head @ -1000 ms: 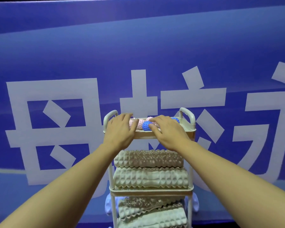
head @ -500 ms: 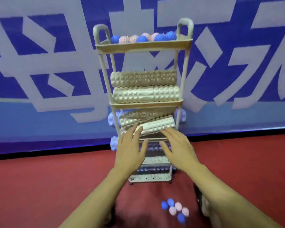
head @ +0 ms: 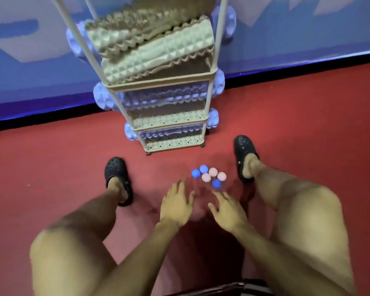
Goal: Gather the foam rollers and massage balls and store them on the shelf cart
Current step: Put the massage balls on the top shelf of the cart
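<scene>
Both hands (head: 201, 207) hover spread and empty near six massage balls (head: 209, 175); foam rollers (head: 156, 50) fill the shelf cart (head: 158, 83).

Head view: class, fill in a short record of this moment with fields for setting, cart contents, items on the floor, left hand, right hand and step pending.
setting: red floor beside a blue wall banner
cart contents: beige foam rollers on one tier of the shelf cart; purple foam rollers on lower tiers
items on floor: six spiky massage balls, three blue and three pink, clustered in front of the cart
left hand: open, above the floor, short of the balls
right hand: open, nearest the blue ball
step pending: balls not yet picked up
</scene>
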{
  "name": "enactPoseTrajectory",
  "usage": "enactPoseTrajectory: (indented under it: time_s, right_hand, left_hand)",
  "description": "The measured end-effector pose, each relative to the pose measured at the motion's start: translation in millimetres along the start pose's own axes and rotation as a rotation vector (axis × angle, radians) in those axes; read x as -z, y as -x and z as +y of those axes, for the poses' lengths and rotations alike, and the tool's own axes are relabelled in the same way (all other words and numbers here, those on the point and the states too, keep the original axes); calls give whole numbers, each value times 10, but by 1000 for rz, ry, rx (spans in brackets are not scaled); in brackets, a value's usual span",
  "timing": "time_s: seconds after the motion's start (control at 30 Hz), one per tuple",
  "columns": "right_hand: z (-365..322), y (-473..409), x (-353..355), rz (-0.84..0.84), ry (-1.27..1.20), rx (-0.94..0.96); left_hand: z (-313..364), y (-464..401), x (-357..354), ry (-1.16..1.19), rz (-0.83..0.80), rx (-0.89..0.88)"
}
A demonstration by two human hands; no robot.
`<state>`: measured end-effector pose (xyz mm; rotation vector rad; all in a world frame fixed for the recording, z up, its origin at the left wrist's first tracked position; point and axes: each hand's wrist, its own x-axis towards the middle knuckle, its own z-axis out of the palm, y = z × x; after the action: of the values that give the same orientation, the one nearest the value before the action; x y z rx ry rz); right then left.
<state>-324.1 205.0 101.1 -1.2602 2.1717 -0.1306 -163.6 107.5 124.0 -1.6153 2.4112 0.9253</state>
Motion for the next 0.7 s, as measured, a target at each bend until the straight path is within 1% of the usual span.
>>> enactPoseTrajectory:
  time_s: [0.1, 0.17, 0.27, 0.33, 0.4, 0.53, 0.6, 0.63, 0.7]
  right_hand:
    - [102, -215, -210, -57, -100, -151]
    - [142, -404, -335, -72, -159, -213]
    - [266, -706, -568, -41, -230, -251]
    - [358, -939, -727, -76, -273, -263]
    - [421, -1194, -805, -96, -307, -293]
    - [600, -1585, -975, -53, -313, -346]
    - [703, -1677, -1080, 5, -304, -360]
    - [754, -1704, -1137, 28, -304, -372]
    - [811, -1726, -1215, 19, -296, -399]
  left_hand:
    - [-69, -263, -282, 15, -77, 13]
    - [-140, -493, -449, 6, -137, 22]
    - [-248, -890, -689, -39, -192, -3]
    - [-314, -1156, -849, -90, -236, -33]
    - [-366, -1430, -992, -77, -274, -35]
    - [-457, -1900, -1229, -33, -318, -110]
    - [-494, -2067, -1347, -47, -344, -147]
    - [-503, -2131, -1402, -51, -350, -156]
    - [-508, -2215, -1490, -69, -356, -135]
